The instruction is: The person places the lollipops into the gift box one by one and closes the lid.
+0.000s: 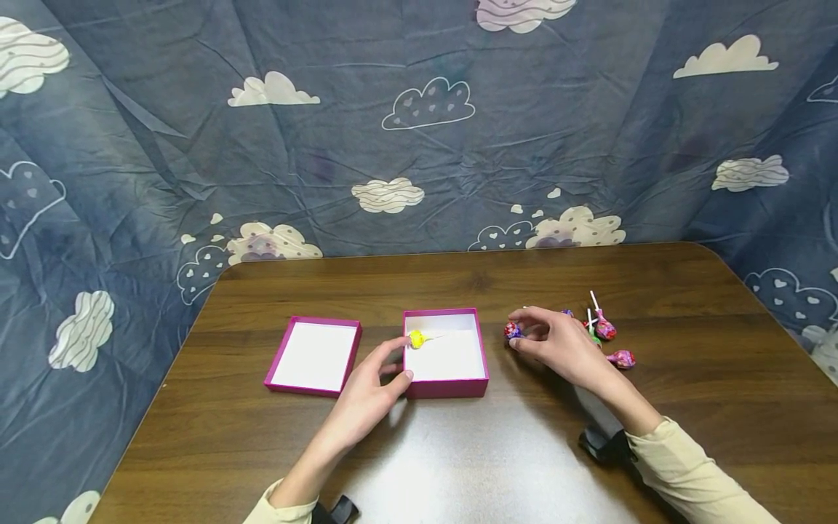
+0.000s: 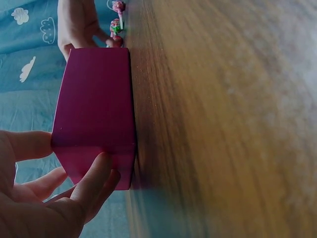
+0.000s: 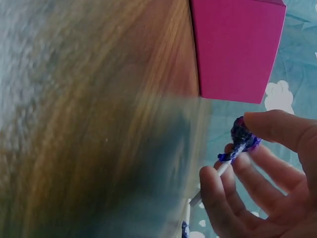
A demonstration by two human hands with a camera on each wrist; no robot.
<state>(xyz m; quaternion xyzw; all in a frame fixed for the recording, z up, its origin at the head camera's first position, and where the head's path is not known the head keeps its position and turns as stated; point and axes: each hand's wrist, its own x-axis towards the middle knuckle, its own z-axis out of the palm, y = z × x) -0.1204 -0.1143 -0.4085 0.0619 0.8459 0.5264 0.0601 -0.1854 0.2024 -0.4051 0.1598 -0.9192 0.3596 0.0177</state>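
Note:
My right hand (image 1: pixel 566 346) pinches a lollipop in a dark blue and red wrapper (image 3: pixel 242 136), just right of the magenta box (image 1: pixel 447 388). Its white stick (image 3: pixel 223 169) slants down past the fingertips. Against the box's left side rests my left hand (image 1: pixel 366 397), with the thumb at the top near corner and other fingertips on the outer wall (image 2: pixel 101 158). Inside the white-lined box lies a yellow lollipop (image 1: pixel 417 339), close to the left rim and beside my left index fingertip.
A magenta-edged lid (image 1: pixel 313 355) lies inner side up, left of the box. Right of my right hand are several lollipops, including a pink one (image 1: pixel 605 327) and a red-pink one (image 1: pixel 622 359). The wooden table (image 1: pixel 524 466) ends at a cloud-patterned cloth (image 1: pixel 419 167).

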